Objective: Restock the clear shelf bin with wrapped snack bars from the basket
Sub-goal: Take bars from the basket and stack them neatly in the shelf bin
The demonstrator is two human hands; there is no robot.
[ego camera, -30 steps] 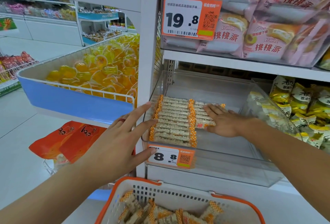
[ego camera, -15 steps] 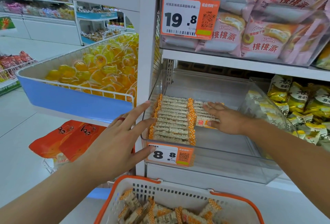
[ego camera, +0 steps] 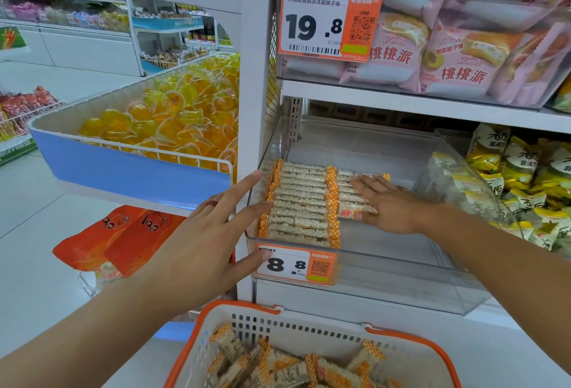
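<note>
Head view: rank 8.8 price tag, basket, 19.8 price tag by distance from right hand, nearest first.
From the right hand, lying flat on the snack bars:
1. 8.8 price tag, on the bin's front, lower left.
2. Basket, below, nearer the camera.
3. 19.8 price tag, on the shelf above.

The white plastic basket with orange rim (ego camera: 309,330) at 6 o'clock is cut off by the bottom edge. The right hand (ego camera: 391,207) hides part of the second row of orange-ended wrapped snack bars (ego camera: 350,194). Small print on the orange-and-white price label (ego camera: 296,265) is unreadable.

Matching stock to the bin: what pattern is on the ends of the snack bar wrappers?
Orange-and-white checks on the ends of the snack bars, clear in the head view.
</note>
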